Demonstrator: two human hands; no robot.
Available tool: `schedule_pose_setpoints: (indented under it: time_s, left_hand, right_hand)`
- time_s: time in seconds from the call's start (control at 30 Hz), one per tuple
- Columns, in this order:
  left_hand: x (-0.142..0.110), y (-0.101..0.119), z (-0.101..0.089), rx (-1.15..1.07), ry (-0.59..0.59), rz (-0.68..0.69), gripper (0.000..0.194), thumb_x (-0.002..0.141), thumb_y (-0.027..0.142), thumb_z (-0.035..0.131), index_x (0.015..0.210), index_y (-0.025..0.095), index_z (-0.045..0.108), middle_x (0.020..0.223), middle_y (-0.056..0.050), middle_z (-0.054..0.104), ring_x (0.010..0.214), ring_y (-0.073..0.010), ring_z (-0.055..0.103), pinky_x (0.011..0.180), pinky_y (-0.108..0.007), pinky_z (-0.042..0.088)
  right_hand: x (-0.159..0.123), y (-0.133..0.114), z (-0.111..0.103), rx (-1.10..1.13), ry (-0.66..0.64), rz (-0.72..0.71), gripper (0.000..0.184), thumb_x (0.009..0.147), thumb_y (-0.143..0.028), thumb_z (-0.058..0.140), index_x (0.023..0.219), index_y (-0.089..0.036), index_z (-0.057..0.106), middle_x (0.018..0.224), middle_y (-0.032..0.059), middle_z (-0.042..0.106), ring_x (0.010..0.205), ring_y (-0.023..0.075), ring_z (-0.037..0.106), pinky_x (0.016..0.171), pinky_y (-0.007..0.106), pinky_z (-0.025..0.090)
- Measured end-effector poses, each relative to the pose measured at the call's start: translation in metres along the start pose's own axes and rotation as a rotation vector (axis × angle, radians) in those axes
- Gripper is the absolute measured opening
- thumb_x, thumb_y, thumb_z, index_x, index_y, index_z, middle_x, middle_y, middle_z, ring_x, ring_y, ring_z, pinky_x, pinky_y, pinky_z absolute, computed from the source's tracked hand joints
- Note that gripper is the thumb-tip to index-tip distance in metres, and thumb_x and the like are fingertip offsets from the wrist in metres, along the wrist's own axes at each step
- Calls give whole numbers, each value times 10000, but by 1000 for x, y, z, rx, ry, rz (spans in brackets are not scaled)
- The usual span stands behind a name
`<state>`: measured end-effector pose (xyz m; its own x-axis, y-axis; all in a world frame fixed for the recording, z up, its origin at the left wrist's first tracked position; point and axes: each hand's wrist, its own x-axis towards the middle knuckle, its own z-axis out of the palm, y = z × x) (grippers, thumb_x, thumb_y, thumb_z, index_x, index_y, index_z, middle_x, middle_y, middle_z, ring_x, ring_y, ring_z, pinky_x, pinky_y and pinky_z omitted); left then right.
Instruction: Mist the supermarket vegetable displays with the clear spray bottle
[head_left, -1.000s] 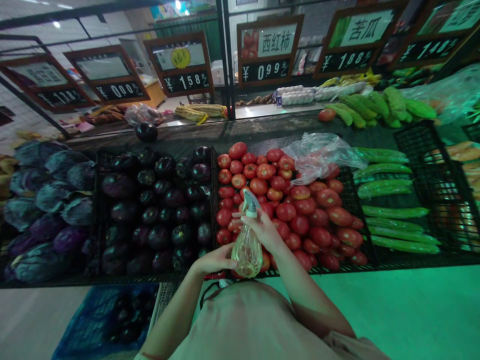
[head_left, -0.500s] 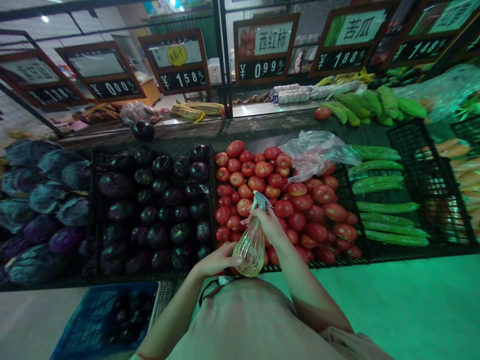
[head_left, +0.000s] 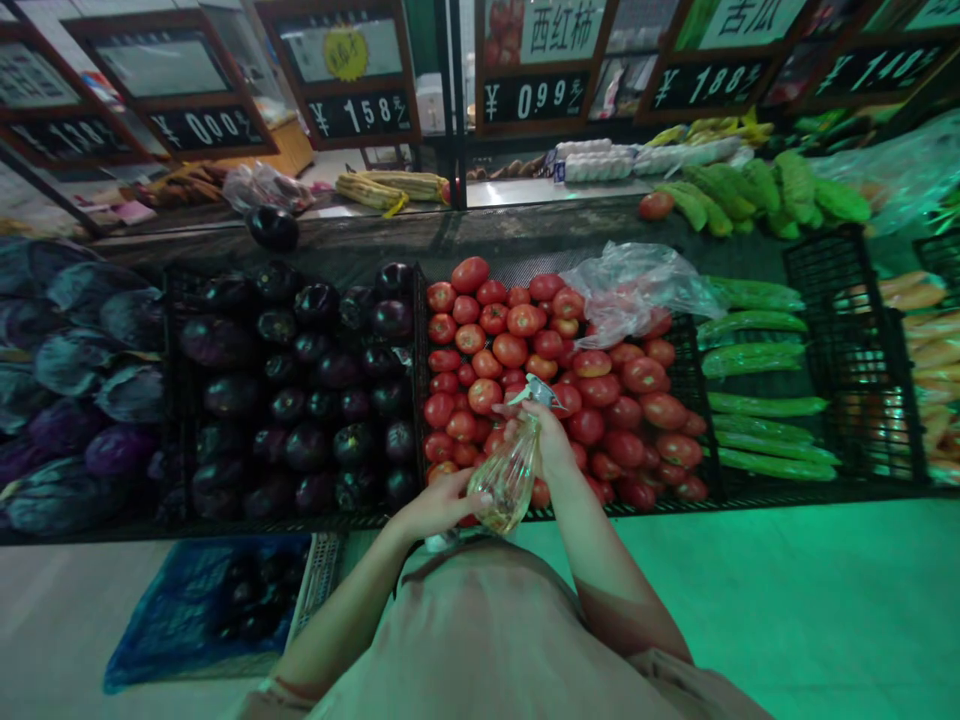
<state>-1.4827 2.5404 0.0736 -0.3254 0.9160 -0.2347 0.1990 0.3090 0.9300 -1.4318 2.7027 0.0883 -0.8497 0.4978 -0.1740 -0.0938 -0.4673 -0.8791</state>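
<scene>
I hold a clear, ribbed spray bottle (head_left: 506, 480) with a pale spray head (head_left: 538, 390), close in front of my body and over the near part of the tomatoes (head_left: 525, 320). My right hand (head_left: 541, 432) is closed round its neck, just below the head. Lower down, my left hand (head_left: 446, 503) grips the side of the bottle's wide body, thumb across the front. The bottle stands slightly tilted, its top leaning to the right. Some pale liquid seems to show inside.
Left of the tomatoes lie eggplants (head_left: 307, 400) and purple cabbages (head_left: 67, 360). Wrapped green gourds (head_left: 757, 360) and a black crate (head_left: 862, 370) are to the right. A crumpled plastic bag (head_left: 637, 285) covers some tomatoes. Price signs (head_left: 532, 65) hang behind. A blue net (head_left: 172, 620) lies on the floor.
The view has tipped downward, so the signs sit higher in it. The spray bottle leans further to the right, with both hands still on it.
</scene>
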Motion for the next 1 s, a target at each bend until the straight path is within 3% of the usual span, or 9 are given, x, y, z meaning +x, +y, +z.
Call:
schedule_pose_setpoints:
  time_s: [0.1,0.17,0.3,0.47,0.57,0.7,0.83,1.0]
  left_hand:
    - [-2,3,6,47,43,4,386,711,384,338,1012,164,437,940,-6,513,843,-140,447,763,-232,322]
    - [-4,6,10,45,89,20,376,740,363,281,1018,158,429,957,-16,506,858,-130,442,777,-238,317]
    - [-12,5,15,77,258,4,362,768,312,209,991,146,440,952,-41,503,873,-124,436,800,-256,314]
    - [-21,0,23,300,410,22,357,691,321,388,1009,162,416,1033,-51,439,954,-167,386,855,-302,283]
    - [-23,-4,29,472,406,44,453,619,294,490,1045,174,395,1107,-56,375,1038,-202,303,913,-337,205]
    - [-21,-11,35,602,362,17,528,615,255,501,1113,198,335,1180,-59,304,1087,-231,239,922,-367,166]
    - [-18,-15,35,635,309,15,542,624,242,492,1134,223,311,1211,-47,269,1093,-238,239,913,-368,179]
    - [-14,-18,34,641,311,16,558,612,250,496,1135,221,304,1165,-45,329,1061,-229,289,911,-368,186]
  right_hand:
    - [1,0,-9,146,-51,55,265,697,-337,351,688,-125,510,500,9,507,418,82,443,413,202,341]
    - [1,-4,-15,215,3,27,218,689,-317,367,656,-137,483,493,-7,473,441,76,441,449,204,345]
    - [-5,-17,-25,317,13,-24,181,701,-285,356,769,-163,471,520,-34,429,466,58,427,513,218,343]
    - [-15,-24,-37,364,-20,-21,187,717,-289,326,662,-168,458,530,-29,405,463,48,413,495,218,325]
    - [-19,-23,-42,361,-27,-5,224,717,-299,325,572,-161,428,505,-24,388,460,51,410,502,225,329]
    - [-23,-21,-45,327,-23,46,261,722,-329,306,558,-163,425,514,-17,386,469,58,409,528,238,335]
    - [-25,-21,-45,323,35,40,212,704,-330,343,626,-166,452,592,-2,431,458,57,400,493,235,326]
    - [-27,-19,-49,333,11,80,251,710,-357,327,598,-167,448,495,-8,407,418,68,381,439,236,295]
